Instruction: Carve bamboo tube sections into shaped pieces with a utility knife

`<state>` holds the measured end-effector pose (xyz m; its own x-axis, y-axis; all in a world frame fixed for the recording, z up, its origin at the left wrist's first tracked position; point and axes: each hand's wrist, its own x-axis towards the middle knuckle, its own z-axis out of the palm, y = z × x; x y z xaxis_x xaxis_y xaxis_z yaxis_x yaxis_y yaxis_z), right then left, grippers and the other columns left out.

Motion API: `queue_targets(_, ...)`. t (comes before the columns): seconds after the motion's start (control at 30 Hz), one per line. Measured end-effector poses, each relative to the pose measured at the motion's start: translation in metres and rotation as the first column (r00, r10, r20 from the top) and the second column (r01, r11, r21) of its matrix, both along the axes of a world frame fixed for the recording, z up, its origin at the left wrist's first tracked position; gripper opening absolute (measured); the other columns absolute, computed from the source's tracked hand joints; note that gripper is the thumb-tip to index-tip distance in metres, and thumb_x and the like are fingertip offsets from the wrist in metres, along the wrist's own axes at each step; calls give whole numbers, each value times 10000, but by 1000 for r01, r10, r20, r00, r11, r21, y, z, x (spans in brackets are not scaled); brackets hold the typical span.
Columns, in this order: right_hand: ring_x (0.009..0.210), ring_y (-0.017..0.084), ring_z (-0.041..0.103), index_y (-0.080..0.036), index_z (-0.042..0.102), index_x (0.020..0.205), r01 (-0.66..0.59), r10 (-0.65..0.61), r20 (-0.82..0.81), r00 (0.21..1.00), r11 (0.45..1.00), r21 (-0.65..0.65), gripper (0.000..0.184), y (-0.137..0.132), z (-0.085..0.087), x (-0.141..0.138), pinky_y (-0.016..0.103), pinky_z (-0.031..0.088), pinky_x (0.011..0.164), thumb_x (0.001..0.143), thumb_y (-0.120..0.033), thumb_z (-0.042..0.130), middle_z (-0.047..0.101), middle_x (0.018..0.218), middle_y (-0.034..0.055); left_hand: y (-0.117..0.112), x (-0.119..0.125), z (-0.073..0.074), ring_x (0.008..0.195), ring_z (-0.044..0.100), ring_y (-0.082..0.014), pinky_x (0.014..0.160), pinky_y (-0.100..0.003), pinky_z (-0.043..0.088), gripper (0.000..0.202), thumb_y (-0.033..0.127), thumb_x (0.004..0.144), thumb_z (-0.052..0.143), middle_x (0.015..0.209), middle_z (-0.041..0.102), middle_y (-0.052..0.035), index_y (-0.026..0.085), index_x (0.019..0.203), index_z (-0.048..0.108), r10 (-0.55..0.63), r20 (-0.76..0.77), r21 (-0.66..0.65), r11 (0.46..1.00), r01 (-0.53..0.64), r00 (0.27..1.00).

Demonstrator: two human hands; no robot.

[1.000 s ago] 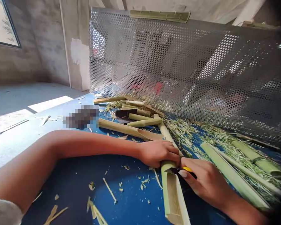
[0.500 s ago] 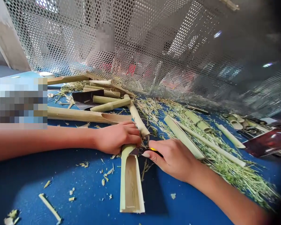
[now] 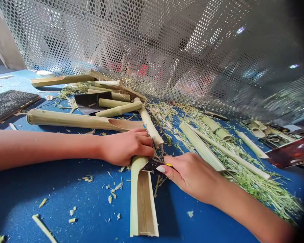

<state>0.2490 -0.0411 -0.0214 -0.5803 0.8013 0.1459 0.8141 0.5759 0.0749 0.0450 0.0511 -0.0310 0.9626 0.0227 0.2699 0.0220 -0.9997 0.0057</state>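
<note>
A pale green bamboo piece (image 3: 135, 202), its near part cut open into a trough, lies on the blue table pointing toward me. My left hand (image 3: 130, 146) is wrapped over its far end and holds it down. In my right hand (image 3: 187, 172) is a utility knife (image 3: 152, 166) with a dark blade and a bit of yellow on its handle. The blade rests against the bamboo's cut edge, where the open trough meets the whole tube. Most of the knife's handle is hidden in my fingers.
A long bamboo tube (image 3: 71, 119) lies behind my left arm, with several bamboo pieces (image 3: 119, 109) piled past it. Split bamboo (image 3: 202, 145) and green shavings (image 3: 263, 192) cover the right. A perforated metal screen (image 3: 152, 50) stands behind. A dark speckled board (image 3: 10, 104) lies at left.
The knife blade has moved slightly down and to the right along the bamboo's cut edge, with my right hand. My left hand keeps its hold. The view has shifted a little.
</note>
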Motion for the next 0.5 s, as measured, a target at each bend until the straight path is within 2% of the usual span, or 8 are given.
queue_targets(0.1, 389, 86, 378, -184, 464, 566, -50, 50, -17, 999, 998, 31, 584, 1, -2, 1, 264, 168, 457, 953, -501, 162, 476, 447, -18, 0, 1, 1, 870, 474, -202, 839, -332, 357, 41, 172, 812, 515, 885, 569, -49, 199, 826, 544, 2, -13, 19, 1000, -2, 1000)
queue_targets(0.2, 393, 87, 389, -181, 481, 589, -70, 76, -18, 997, 974, 215, 551, 0, -3, 1, 257, 188, 456, 959, -476, 198, 470, 443, -20, -1, 2, 2, 861, 473, -203, 831, -337, 357, 28, 179, 810, 519, 883, 568, -47, 200, 813, 538, 17, -27, 35, 999, -16, 999)
queue_targets(0.27, 389, 91, 393, -180, 485, 595, -81, 79, 22, 997, 934, 348, 506, -1, -3, 0, 256, 198, 459, 957, -452, 258, 469, 438, -21, -1, 2, 2, 863, 473, -203, 834, -338, 355, 35, 177, 809, 515, 875, 565, -43, 205, 799, 532, 23, -31, 40, 999, -22, 999)
queue_targets(0.33, 388, 97, 408, -180, 491, 597, -98, 77, 68, 995, 901, 422, 478, -3, -2, -1, 259, 207, 462, 953, -434, 298, 478, 435, -19, -1, 2, 2, 867, 472, -205, 841, -339, 352, 39, 171, 801, 517, 875, 565, -42, 208, 801, 530, 22, -30, 44, 999, -20, 999)
queue_targets(0.4, 385, 105, 428, -181, 505, 603, -107, 73, 93, 993, 895, 434, 483, -5, 1, -1, 265, 212, 461, 957, -426, 286, 495, 430, -14, -1, 2, 2, 860, 474, -207, 839, -340, 351, 45, 167, 791, 527, 873, 566, -43, 209, 807, 530, 21, -36, 43, 999, -20, 999)
queue_targets(0.5, 371, 115, 443, -184, 526, 614, -107, 63, 125, 990, 918, 381, 518, -6, 5, -1, 277, 198, 451, 966, -422, 231, 517, 425, -10, -1, 3, 3, 847, 480, -206, 837, -338, 352, 47, 165, 782, 538, 871, 572, -45, 207, 803, 534, 17, -52, 40, 999, -15, 999)
